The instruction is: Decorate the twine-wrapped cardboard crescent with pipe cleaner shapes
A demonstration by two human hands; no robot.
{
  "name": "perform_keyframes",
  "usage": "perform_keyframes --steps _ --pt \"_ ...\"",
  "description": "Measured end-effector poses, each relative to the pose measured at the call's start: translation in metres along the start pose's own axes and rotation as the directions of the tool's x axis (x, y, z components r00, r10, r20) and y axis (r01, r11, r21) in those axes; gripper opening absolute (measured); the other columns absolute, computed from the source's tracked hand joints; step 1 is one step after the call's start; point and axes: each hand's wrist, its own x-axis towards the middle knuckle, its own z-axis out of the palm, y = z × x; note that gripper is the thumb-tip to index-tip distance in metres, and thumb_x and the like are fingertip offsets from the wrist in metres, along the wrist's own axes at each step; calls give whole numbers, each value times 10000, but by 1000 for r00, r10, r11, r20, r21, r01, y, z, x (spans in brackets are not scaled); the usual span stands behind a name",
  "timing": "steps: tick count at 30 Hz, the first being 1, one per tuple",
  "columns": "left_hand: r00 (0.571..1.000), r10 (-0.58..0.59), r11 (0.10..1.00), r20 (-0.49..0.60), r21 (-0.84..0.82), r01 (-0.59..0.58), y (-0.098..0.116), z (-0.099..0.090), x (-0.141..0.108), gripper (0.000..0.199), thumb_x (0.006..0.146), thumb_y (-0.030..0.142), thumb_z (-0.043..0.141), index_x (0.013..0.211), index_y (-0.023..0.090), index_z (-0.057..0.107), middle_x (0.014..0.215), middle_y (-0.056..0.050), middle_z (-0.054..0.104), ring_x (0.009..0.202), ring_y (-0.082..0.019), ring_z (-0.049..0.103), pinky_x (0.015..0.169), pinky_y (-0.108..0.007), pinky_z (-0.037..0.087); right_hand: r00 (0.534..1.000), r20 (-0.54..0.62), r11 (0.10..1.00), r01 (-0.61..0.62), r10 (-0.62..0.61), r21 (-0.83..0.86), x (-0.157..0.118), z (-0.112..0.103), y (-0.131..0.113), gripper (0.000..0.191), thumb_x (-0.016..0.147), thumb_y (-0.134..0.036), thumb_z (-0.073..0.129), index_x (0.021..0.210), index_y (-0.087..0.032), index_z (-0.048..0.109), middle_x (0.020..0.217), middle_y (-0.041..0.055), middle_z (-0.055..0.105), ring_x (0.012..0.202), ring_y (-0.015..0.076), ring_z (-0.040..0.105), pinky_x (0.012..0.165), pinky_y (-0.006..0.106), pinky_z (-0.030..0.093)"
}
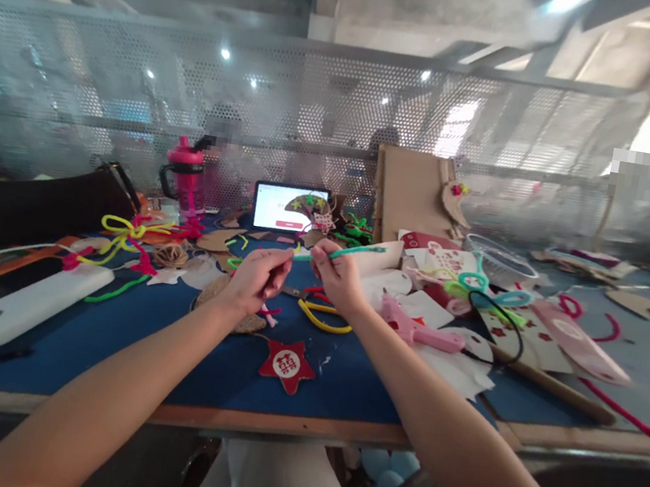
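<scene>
Fingers (323, 256) of both hands pinch a teal pipe cleaner (357, 252) near a clear plastic bowl (500, 263), contents unclear.

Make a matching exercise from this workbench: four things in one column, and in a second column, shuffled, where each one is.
Things:
1. teal pipe cleaner
2. pink glue gun
3. red felt star
4. pink water bottle

Places:
A. Standing left of the tablet
B. Lying on the blue mat near its front edge
C. Held between the left hand and right hand
D. Lying right of the right hand

Pairs: 1-C, 2-D, 3-B, 4-A
</scene>
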Motion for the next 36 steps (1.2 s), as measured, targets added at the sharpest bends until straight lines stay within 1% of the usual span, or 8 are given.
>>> perform_keyframes --steps 2,4,9,15,23,31,34,36 --pt "999 -31 999 21 -26 31 0 -3 2 338 771 416 599 577 158 498 353 72 380 267 -32 280 305 -167 200 997 21 990 73 -71 -117 0 -4 -2 356 872 -457 442 647 -181 444 593 -25 433 568 91 408 549 222 323" --pt "999 -7 999 41 43 5 1 -7 1 350 784 440 588 597 153 517 377 54 434 291 -41 345 317 -164 244 998 42 989 55 -50 -139 0 -6 -1 347 866 -452 458 654 -178 457 588 -25 445 560 90 416 546 222 325" --pt "978 92 962 189 237 -137 5 -10 -5 342 838 452 514 720 139 586 588 -25 625 477 -104 570 467 -200 442 981 38 976 -191 188 107 -2 -3 8 409 865 -532 423 658 -180 444 512 -48 413 448 67 367 446 203 287" --pt "957 132 955 258 224 -192 8 -7 -10 214 851 306 470 838 141 607 677 -34 653 563 -128 613 552 -230 477 937 54 877 -341 344 338 -2 1 7 471 791 -600 499 594 -180 416 460 -59 380 397 50 303 391 192 253" --pt "957 156 935 243 276 -222 9 -5 -15 216 856 317 466 812 144 587 698 -45 649 571 -127 611 557 -237 489 875 137 802 -482 465 354 -4 4 -3 544 757 -638 517 493 -182 380 370 -58 345 338 43 286 352 198 230" --pt "957 194 918 218 303 -255 6 -7 -12 248 865 331 459 780 147 602 658 -24 633 535 -117 600 532 -231 478 864 159 780 -501 478 375 -5 6 -4 550 770 -598 539 456 -178 375 346 -61 326 301 37 289 324 190 209" --pt "954 242 887 179 358 -292 4 -8 -11 288 874 354 449 742 147 598 638 -22 617 537 -124 599 520 -232 478 847 212 754 -531 488 387 -5 6 -5 548 779 -577 545 451 -178 362 333 -64 312 288 32 275 314 184 198" --pt "945 299 852 133 410 -327 2 -9 -10 296 871 376 460 731 151 593 646 -23 615 564 -132 606 518 -229 482 815 266 707 -580 516 405 -5 6 -4 542 784 -575 540 466 -181 346 329 -69 307 284 29 251 305 176 186"
